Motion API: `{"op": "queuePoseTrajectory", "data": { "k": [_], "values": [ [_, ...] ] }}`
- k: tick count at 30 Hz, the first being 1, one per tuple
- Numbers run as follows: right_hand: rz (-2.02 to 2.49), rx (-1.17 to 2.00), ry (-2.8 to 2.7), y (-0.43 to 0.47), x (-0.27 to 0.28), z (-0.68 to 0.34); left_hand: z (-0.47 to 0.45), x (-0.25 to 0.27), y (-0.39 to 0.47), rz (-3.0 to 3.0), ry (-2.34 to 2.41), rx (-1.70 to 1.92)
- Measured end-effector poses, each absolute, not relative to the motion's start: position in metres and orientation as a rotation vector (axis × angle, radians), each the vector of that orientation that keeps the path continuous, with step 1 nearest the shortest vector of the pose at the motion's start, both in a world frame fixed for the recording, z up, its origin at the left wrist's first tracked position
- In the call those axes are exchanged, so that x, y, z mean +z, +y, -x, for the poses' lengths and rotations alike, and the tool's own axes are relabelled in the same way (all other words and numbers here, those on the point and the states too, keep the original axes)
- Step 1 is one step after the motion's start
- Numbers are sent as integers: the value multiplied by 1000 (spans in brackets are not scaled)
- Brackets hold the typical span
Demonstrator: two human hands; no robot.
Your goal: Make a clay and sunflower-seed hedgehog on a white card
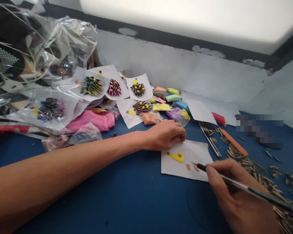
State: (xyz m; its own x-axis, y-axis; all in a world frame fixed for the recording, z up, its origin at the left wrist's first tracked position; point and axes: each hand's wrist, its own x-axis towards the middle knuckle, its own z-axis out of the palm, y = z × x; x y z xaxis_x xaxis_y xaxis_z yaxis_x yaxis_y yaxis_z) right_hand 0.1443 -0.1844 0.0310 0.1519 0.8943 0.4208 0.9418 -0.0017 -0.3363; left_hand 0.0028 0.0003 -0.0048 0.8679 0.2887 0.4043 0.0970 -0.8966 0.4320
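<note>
In my right hand [239,191] is a pen [236,182] with a black tip section and a clear barrel, gripped between thumb and fingers. Its point meets a white paper card [169,167] on the blue table, at the lower edge of a hedgehog drawing [190,156]. The hedgehog has a yellow clay face, brown nose and eye, orange feet and a body of pencilled hatching. At the card's upper left edge rests my left hand [164,135], its fingers curled in; the fingertips and anything under them are hidden.
Sunflower seeds [254,165] are strewn along the right, beside an orange clay stick [233,141] and a metal-looking strip [211,143]. Clay packets [169,97] and finished seed hedgehog cards [138,87] lie behind. A pink cloth [91,121] and clear plastic bags [70,42] crowd the left.
</note>
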Motion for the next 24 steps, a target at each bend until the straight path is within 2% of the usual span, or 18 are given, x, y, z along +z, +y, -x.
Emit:
{"op": "queuePoseTrajectory", "data": {
  "k": [24],
  "values": [
    [1890, 50, -1684, -179, 30, -138, -2, -3, 0, -2643, 291, 645]
  ]
}}
